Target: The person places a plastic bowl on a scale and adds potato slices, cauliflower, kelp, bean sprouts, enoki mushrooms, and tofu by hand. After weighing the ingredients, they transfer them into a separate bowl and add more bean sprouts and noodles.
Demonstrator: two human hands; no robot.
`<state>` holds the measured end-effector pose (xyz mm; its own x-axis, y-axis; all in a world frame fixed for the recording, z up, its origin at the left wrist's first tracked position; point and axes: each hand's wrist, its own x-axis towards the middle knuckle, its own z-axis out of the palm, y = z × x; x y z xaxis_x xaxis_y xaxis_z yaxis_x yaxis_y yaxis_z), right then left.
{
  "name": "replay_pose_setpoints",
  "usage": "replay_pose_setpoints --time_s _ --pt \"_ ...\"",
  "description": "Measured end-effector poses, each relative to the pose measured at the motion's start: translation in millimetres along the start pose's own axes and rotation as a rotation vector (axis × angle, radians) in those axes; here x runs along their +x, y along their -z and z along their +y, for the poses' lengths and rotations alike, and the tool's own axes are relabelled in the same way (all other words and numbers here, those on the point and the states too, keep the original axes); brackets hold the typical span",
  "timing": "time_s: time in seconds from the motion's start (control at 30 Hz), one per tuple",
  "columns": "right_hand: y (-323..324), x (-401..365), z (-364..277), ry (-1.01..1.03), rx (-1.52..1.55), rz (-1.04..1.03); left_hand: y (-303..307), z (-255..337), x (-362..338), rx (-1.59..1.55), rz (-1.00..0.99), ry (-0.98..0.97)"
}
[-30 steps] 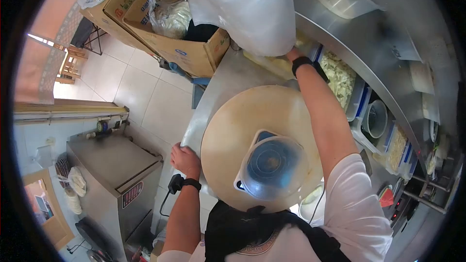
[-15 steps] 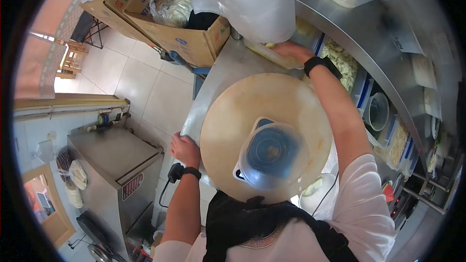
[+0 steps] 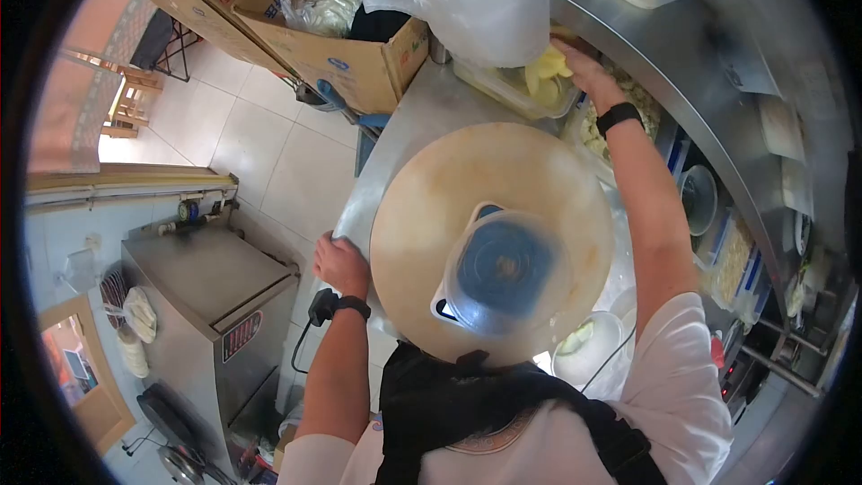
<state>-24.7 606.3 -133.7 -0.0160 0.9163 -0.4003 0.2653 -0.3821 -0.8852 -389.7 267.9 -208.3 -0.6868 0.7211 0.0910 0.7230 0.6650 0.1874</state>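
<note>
My right hand is closed on a bunch of thin, pale yellow slices, possibly potato. It is held over the right end of a clear plastic container, which has more pale yellow food inside. My left hand curls over the near-left edge of the steel counter. A round wooden chopping board lies in front of me. On it stands a translucent round tub over a blue-and-white item, which is partly hidden by the tub.
Bins of shredded food line the right side beneath a steel shelf. A white plastic bag hangs at the top, beside an open cardboard box. A white bowl sits right of the board; a steel cabinet stands left.
My right hand has come up out of the container and moved right, lifting yellow slices. My left hand stays at the counter edge. The view has shifted slightly.
</note>
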Motion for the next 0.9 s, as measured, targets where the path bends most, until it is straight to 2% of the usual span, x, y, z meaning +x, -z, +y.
replay_pose_setpoints --time_s 0.03,0.17,0.23,0.27,0.33,0.47,0.53,0.57,0.63,0.7,0.77,0.9 --pt "9 15 14 -0.008 0.288 -0.054 0 0 0 -0.009 0.008 -0.003" --pt "22 -7 15 -0.099 0.229 0.020 -5 -4 -1 -0.024 0.033 -0.002" --pt "11 -66 -10 -0.023 0.467 0.049 -5 -4 0 -0.027 0.040 -0.007" --pt "9 -100 -19 -0.018 0.458 0.056 -4 -6 -2 -0.027 0.048 -0.011" --pt "2 -156 -30 0.085 0.409 -0.042 -11 -9 -2 -0.038 0.076 -0.025" --pt "-20 -257 -69 0.111 0.341 -0.165 -13 -10 -2 -0.032 0.107 -0.031" --pt "-33 -288 -71 0.123 0.085 -0.202 -12 -11 -2 -0.013 0.096 -0.024" --pt "-39 -296 -66 0.116 0.089 -0.204 -13 -11 -2 -0.026 0.095 -0.024" --pt "-50 -309 -59 0.230 -0.379 -0.328 -13 -10 -1 -0.037 0.096 -0.025" --pt "-56 -317 -55 0.229 -0.322 -0.336 -13 -10 -1 -0.031 0.082 -0.015" --pt "-54 -317 -49 0.447 -0.421 -0.263 -16 -12 -2 -0.044 0.106 -0.028" --pt "-50 -323 -65 0.367 -0.398 -0.233 -15 -11 -1 -0.057 0.111 -0.036"
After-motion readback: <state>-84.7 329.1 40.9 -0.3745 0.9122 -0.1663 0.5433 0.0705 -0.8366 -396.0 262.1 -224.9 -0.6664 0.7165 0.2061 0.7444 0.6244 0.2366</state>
